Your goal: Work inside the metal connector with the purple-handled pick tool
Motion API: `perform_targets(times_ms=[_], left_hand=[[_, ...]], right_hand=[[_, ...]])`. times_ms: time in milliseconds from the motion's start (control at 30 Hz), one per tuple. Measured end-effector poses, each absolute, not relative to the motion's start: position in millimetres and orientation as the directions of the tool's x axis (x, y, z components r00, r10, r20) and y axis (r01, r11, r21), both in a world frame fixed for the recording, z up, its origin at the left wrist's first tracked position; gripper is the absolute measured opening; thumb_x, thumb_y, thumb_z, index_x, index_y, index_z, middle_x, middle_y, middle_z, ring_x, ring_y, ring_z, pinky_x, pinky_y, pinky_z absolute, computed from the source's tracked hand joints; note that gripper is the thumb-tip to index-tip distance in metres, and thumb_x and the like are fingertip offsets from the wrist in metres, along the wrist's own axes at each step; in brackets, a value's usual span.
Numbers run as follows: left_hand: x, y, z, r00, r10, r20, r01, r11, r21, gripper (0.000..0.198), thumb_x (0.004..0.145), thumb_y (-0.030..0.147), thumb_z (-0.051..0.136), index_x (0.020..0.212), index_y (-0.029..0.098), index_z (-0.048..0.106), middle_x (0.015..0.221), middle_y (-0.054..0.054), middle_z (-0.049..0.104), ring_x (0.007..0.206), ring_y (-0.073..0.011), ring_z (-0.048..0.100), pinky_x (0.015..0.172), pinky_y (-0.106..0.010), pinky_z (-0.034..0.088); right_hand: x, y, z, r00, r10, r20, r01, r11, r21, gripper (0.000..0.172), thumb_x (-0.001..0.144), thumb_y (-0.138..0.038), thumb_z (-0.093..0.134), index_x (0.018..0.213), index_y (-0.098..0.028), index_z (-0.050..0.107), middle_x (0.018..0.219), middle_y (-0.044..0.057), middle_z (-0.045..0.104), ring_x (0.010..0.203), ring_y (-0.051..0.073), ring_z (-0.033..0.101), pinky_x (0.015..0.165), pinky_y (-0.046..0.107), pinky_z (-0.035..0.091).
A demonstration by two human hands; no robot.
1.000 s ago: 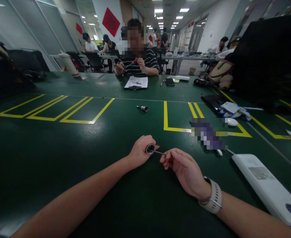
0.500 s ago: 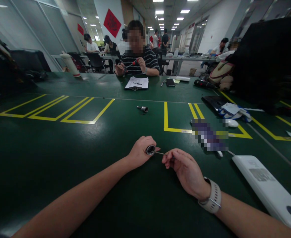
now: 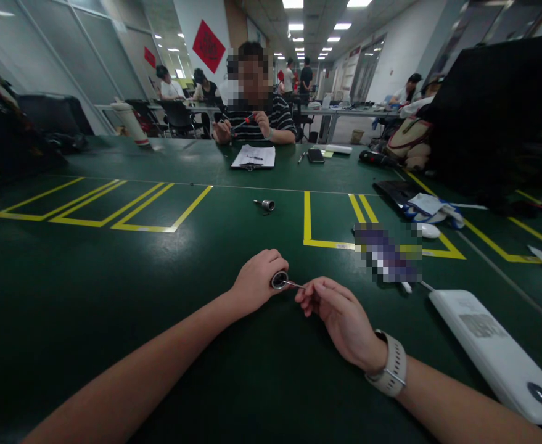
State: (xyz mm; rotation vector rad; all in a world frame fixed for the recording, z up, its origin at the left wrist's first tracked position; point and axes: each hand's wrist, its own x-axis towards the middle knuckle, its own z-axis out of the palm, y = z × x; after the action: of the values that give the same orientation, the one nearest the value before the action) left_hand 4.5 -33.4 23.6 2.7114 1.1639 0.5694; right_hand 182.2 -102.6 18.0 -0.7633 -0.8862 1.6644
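1. While both hands are busy above the green desk (image 3: 136, 290), honestly not much has shifted in the last half second. The right hand (image 3: 340, 320) sits a touch nearer the metal cup (image 3: 279, 280), so a bit less of the thin rod (image 3: 295, 284) shows between them.
2. Left grip: the left hand (image 3: 256, 280) is curled around the cup, mouth toward the camera. One fingertip used to poke out past its right side; now it's out of sight.
3. Right grip: fingertips pinched together on the rod's near end. The far end runs into the cup's mouth, but can't tell if it touches anything inside.
4. What it means, imo: small adjustment, same step, rod and cup being worked together. Doesn't look finished.
5. Another metal piece with a shank (image 3: 265, 205) lies beyond the hands, untouched.
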Motion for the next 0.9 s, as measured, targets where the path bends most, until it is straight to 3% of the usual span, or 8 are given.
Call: perform_targets(times_ms=[167, 333, 467, 633, 767, 900], left_hand=[[5, -37, 26, 0.603, 0.756, 0.256, 0.732, -0.651, 0.201, 0.023, 0.080, 0.035, 0.058, 0.092, 0.017, 0.051, 0.085, -0.001, 0.056, 0.072, -0.0158, 0.052, 0.059, -0.026, 0.037], [4, -40, 26, 0.579, 0.786, 0.216, 0.760, -0.617, 0.205, 0.015, 0.080, 0.029, 0.057, 0.090, 0.018, 0.055, 0.087, -0.001, 0.057, 0.069, -0.0140, 0.054, 0.056, -0.024, 0.037], [5, -39, 24, 0.545, 0.804, 0.236, 0.697, -0.592, 0.405, 0.013, 0.077, 0.018, 0.059, 0.090, 0.019, 0.059, 0.090, -0.001, 0.060, 0.079, -0.0153, 0.057, 0.066, -0.027, 0.043], [5, -32, 16, 0.526, 0.820, 0.225, 0.496, -0.510, 0.703, 0.027, 0.071, 0.009, 0.059, 0.097, 0.018, 0.061, 0.099, -0.004, 0.060, 0.093, -0.0175, 0.057, 0.081, -0.031, 0.046], [3, -28, 11, 0.542, 0.829, 0.138, 0.296, -0.341, 0.892, 0.041, 0.067, 0.003, 0.058, 0.106, 0.017, 0.058, 0.109, -0.007, 0.055, 0.097, -0.0179, 0.057, 0.081, -0.031, 0.048], [2, -26, 12, 0.545, 0.838, 0.036, 0.139, -0.132, 0.981, 0.045, 0.066, 0.003, 0.061, 0.109, 0.015, 0.057, 0.109, -0.008, 0.056, 0.103, -0.0196, 0.057, 0.090, -0.037, 0.044]], right_hand=[[183, -103, 21, -0.250, 0.965, -0.072, -0.487, -0.190, -0.852, 0.018, 0.086, -0.023, 0.049, 0.076, -0.016, 0.063, 0.081, 0.006, 0.063, 0.074, 0.016, 0.054, 0.065, 0.029, 0.040], [182, -101, 22, -0.234, 0.968, -0.091, -0.461, -0.193, -0.866, 0.017, 0.085, -0.025, 0.051, 0.077, -0.016, 0.063, 0.082, 0.006, 0.063, 0.075, 0.017, 0.054, 0.065, 0.029, 0.040], [183, -100, 21, -0.222, 0.971, -0.091, -0.453, -0.185, -0.872, 0.017, 0.084, -0.026, 0.052, 0.077, -0.016, 0.063, 0.082, 0.006, 0.063, 0.075, 0.016, 0.054, 0.065, 0.029, 0.040], [184, -98, 20, -0.205, 0.972, -0.111, -0.468, -0.197, -0.862, 0.015, 0.082, -0.028, 0.056, 0.075, -0.017, 0.063, 0.081, 0.005, 0.064, 0.073, 0.016, 0.053, 0.064, 0.029, 0.040], [184, -96, 19, -0.196, 0.972, -0.130, -0.484, -0.211, -0.849, 0.014, 0.081, -0.028, 0.057, 0.076, -0.017, 0.063, 0.082, 0.005, 0.063, 0.074, 0.016, 0.053, 0.064, 0.029, 0.039], [184, -94, 18, -0.187, 0.973, -0.132, -0.501, -0.210, -0.839, 0.013, 0.080, -0.028, 0.058, 0.075, -0.017, 0.063, 0.080, 0.005, 0.063, 0.073, 0.016, 0.053, 0.063, 0.029, 0.039]])
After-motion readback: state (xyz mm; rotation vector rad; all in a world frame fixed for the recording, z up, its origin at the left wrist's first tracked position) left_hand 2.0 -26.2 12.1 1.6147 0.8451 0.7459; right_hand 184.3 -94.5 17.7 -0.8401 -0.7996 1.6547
